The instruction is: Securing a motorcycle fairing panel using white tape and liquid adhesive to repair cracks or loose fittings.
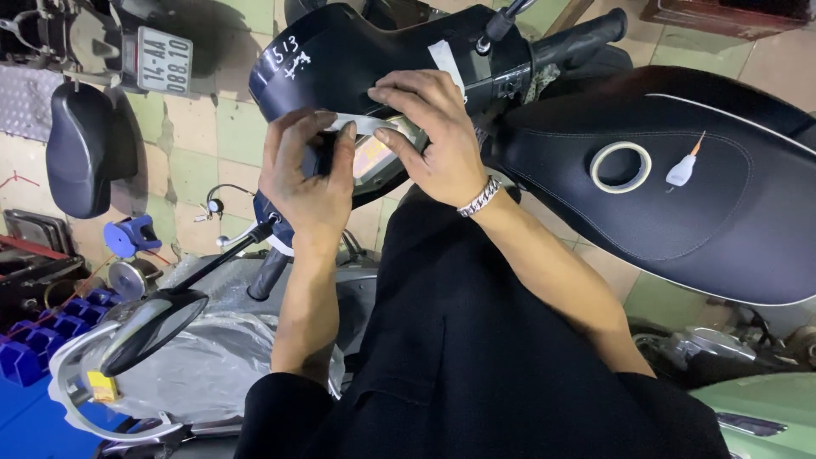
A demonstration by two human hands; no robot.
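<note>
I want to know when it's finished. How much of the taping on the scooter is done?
One white tape strip already sits on the dark scooter front panel. Right now the left hand and right hand stretch another pale strip over the speedometer. It isn't pressed flat yet. The tape roll lies on the seat.

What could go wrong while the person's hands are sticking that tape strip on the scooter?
1. The tape strip, stretched between the left hand and right hand, could fold onto itself or go on crooked.
2. The tape roll and small white tube lie loose on the sloping black seat and might slide off.
</note>
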